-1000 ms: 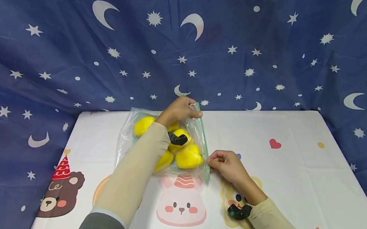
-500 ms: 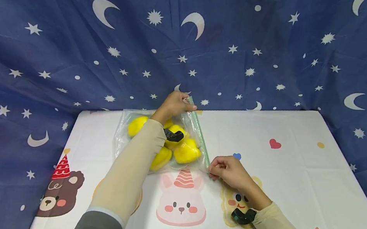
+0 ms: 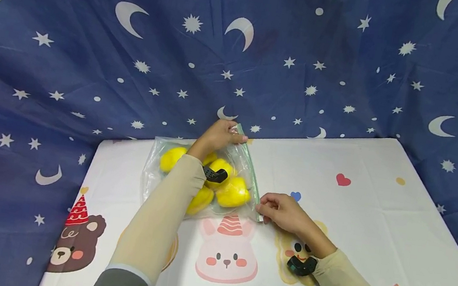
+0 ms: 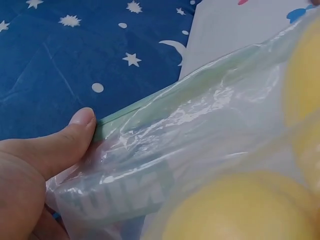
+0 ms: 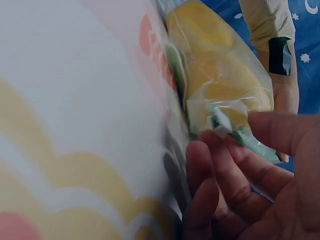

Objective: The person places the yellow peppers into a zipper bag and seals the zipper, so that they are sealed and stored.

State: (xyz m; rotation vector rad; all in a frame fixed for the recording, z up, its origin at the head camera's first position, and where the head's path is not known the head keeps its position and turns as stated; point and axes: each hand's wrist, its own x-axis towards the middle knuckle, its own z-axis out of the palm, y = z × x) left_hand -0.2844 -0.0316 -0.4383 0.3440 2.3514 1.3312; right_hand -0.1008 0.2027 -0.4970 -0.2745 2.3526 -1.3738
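Note:
A clear zip bag [image 3: 248,165] with a green strip along its mouth lies on the table, mouth toward the right. Inside are several yellow fruits [image 3: 234,192] that look like lemons. My left hand [image 3: 218,136] pinches the far end of the strip, thumb on top in the left wrist view. At the near end, my right hand [image 3: 283,211] has its thumb and curled fingers on the corner of the strip. A small white slider [image 5: 221,123] shows there in the right wrist view, right at the fingertips. My left forearm hides part of the bag.
A white tablecloth [image 3: 360,210] with printed cartoon animals covers the table. Behind and to both sides hangs a blue cloth [image 3: 297,35] with moons and stars. The bag's far side lies near the table's back edge.
Over the last second the bag and my left hand have shifted a little left. My right hand dipped slightly, then came back up against the bag's near corner.

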